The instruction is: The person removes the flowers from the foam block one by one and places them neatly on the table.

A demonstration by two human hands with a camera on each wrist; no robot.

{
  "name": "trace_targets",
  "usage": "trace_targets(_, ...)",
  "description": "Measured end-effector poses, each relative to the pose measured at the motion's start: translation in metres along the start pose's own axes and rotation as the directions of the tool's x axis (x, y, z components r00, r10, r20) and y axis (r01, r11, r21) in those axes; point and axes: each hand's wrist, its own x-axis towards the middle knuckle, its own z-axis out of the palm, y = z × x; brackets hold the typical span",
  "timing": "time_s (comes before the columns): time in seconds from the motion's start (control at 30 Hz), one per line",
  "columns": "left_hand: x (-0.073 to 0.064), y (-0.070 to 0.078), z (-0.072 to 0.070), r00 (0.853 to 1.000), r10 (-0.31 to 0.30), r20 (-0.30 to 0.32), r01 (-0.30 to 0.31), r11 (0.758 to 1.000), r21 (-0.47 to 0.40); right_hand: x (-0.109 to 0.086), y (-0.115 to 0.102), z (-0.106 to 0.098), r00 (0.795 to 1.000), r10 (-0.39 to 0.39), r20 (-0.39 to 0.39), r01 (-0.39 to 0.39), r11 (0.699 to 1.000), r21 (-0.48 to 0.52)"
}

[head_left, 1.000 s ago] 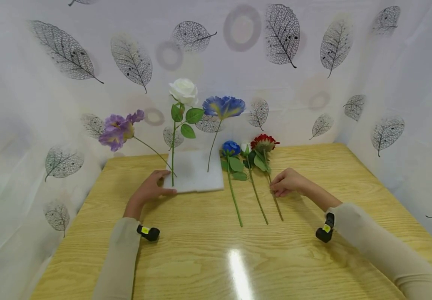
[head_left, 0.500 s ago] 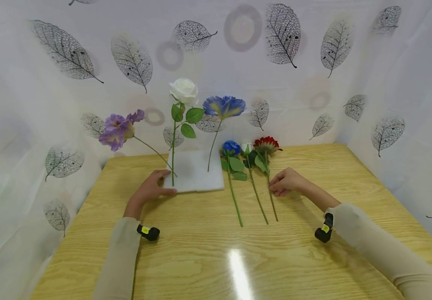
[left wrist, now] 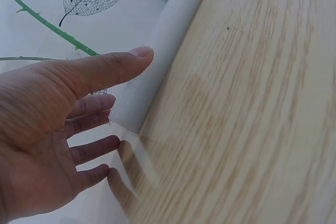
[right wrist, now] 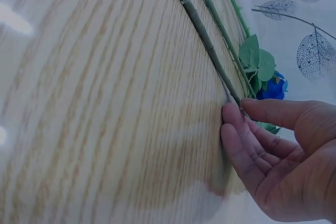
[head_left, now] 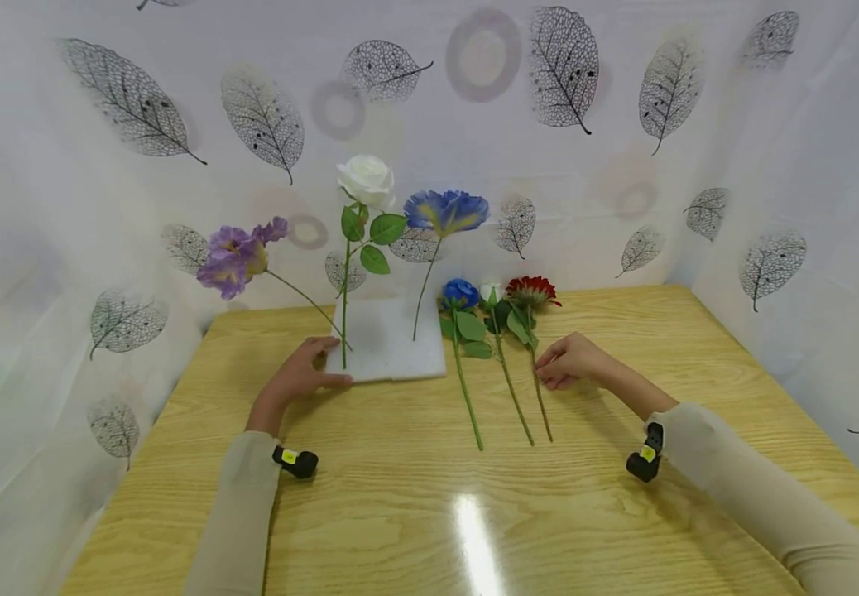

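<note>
My left hand (head_left: pixel 301 374) rests at the left corner of a white foam block (head_left: pixel 392 356), its thumb along the front edge. In the left wrist view, the thumb lies straight and the fingers spread loosely beside the foam (left wrist: pixel 181 17). Standing in the block are a white rose (head_left: pixel 366 180), a blue iris-like flower (head_left: pixel 446 213) and a purple one (head_left: pixel 232 258), which leans far left. My right hand (head_left: pixel 569 362) pinches the stem of a red many-petalled flower (head_left: pixel 532 291) between thumb and fingers. That stem (right wrist: pixel 202 32) lies close over the table in the right wrist view.
Left of the red flower lie a blue rose (head_left: pixel 461 295) and a white rosebud (head_left: pixel 491 293), stems towards me. A wooden table (head_left: pixel 370 513) carries everything. A white curtain (head_left: pixel 429 141) with leaf prints encloses the back and sides.
The red flower's head has shifted slightly right and down, and its stem's lower end has swung left. The left hand and foam block have stayed in place.
</note>
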Motion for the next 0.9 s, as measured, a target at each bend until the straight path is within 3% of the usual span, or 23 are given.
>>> trace_targets(0.53,0.0,0.0,0.001,1.0,-0.002,0.002,0.002,1.0,-0.008,0.0,-0.003,-0.002,1.0,0.009,-0.024,-0.009,1.0,-0.003)
trace_targets(0.9,0.0,0.001,0.0,1.0,-0.01,-0.002,0.01,1.0,0.003,0.015,-0.024,0.001,0.992,-0.08,-0.096,0.081,0.997,-0.003)
